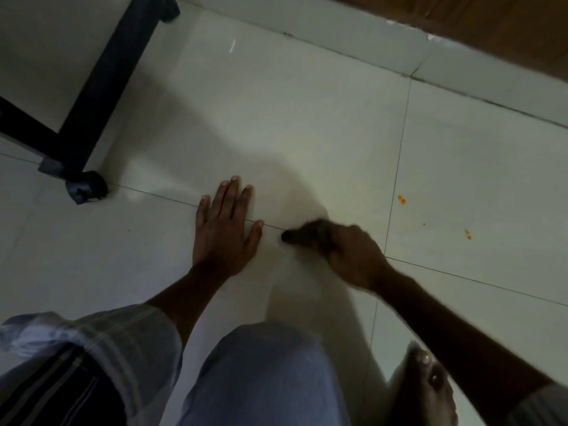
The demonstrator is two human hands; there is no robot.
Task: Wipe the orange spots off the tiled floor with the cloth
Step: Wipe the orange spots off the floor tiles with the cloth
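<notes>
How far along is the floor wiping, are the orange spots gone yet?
Not yet. The right hand is closed around a dark cloth on the tiled floor, and the left hand lies flat beside it, bracing. The tile around the hands looks clean, though the light is dim. Several orange spots remain on the tile to the right, untouched.

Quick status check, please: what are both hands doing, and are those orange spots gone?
Left hand flat on pale tiled floor. Right hand clutching dark bunched cloth. Orange spots unwiped, to its right. Nothing between.

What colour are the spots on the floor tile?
Orange spots, scattered on the pale tiled floor right of both hands; seen in the head view.
</notes>
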